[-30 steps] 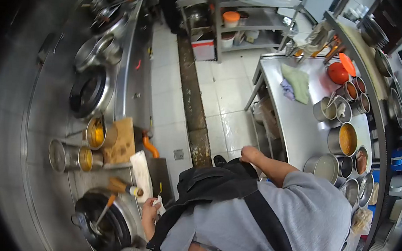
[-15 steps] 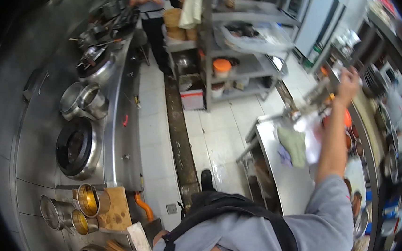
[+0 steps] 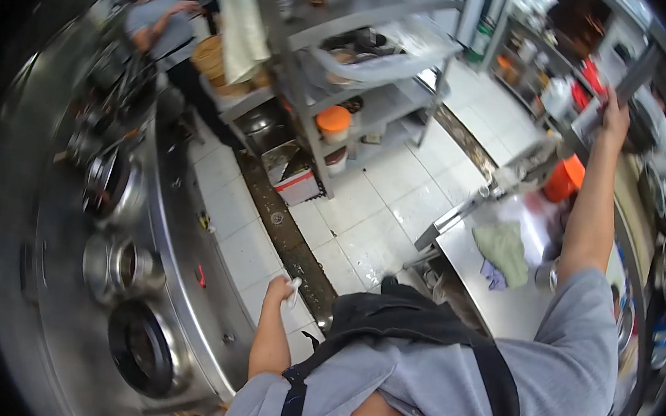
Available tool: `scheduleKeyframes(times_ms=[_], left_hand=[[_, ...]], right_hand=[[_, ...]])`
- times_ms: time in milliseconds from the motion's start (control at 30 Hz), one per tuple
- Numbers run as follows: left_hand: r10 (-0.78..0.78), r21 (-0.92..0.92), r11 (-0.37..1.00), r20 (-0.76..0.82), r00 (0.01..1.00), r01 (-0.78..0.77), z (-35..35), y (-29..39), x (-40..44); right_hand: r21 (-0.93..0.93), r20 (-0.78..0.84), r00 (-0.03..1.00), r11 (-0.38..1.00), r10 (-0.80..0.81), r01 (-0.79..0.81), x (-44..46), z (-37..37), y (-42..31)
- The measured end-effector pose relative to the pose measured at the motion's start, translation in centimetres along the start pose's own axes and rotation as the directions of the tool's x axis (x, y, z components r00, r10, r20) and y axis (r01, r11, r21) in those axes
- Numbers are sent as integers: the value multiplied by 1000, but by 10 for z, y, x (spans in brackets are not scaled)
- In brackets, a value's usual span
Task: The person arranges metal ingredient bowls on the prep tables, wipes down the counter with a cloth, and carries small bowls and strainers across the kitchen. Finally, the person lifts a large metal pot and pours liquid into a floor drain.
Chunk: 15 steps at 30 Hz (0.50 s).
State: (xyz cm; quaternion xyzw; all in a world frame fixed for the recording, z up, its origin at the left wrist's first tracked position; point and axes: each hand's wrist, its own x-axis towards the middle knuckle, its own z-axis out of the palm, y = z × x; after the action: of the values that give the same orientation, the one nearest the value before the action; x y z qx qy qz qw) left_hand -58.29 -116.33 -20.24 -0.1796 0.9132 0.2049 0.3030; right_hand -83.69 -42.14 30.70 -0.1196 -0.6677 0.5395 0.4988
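My left hand (image 3: pixel 278 287) hangs low over the floor, closed around a small white crumpled piece (image 3: pixel 293 289); I cannot tell whether it is cloth or paper. Stretched far out to the right, my right hand (image 3: pixel 614 118) is closed beside the dark metal post (image 3: pixel 643 70) of a rack. A greyish flat piece (image 3: pixel 586 122) shows just left of its fingers, too blurred to name. Below that arm is a steel table (image 3: pixel 497 311) with a green cloth (image 3: pixel 500 251), a purple cloth (image 3: pixel 493 275) and an orange container (image 3: pixel 564 179).
On the left runs a steel cooking range (image 3: pixel 186 282) with a black wok ring (image 3: pixel 142 348) and metal pots (image 3: pixel 109 265). A steel shelf rack (image 3: pixel 379 16) holds a plastic tub (image 3: pixel 415 62) and an orange-lidded bucket (image 3: pixel 332 122). A co-worker (image 3: pixel 159 26) stands at the far left.
The view has swung, shifting the surroundings. My left hand has come into sight with the white piece. My right arm remains stretched out, its hand now farther right in view.
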Motion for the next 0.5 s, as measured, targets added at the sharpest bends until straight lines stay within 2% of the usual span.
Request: scheduleKeyframes(times_ms=[33,100,167,200,300,333,400,467,500], left_hand=[[22,-82,996,-82,996,-28,-18,29,16],[133,-73,987,-113,985,-142,-56,93,33],[220,-61,973,-83,972,-225,-79,150,53],[213,-39,976,-49,976,-215,-84,177,65],[368,63,927,53,929,-370,-97,249,89],[376,77,921,69,924,-381,-97,276,93],[482,134,858,124,868,-496,-102,333,112],[663,220,699,155,732,-680,-94,379,138],[706,219,648,186,683,-729,-92,407,143]], right_hand=[[-9,-56,998,1000,7,-7,-8,4,-7],[42,-113,993,998,-46,51,-29,13,-23],[178,-144,988,981,-53,79,-32,18,-19],[161,-173,984,984,-45,74,-33,19,-18],[160,-251,967,983,-46,88,-38,22,-22],[188,-270,961,976,-56,110,-38,24,-21],[219,-305,949,965,-75,146,-43,27,-21],[212,-318,946,968,-59,131,-47,30,-25],[224,-305,950,965,-65,138,-47,28,-24]])
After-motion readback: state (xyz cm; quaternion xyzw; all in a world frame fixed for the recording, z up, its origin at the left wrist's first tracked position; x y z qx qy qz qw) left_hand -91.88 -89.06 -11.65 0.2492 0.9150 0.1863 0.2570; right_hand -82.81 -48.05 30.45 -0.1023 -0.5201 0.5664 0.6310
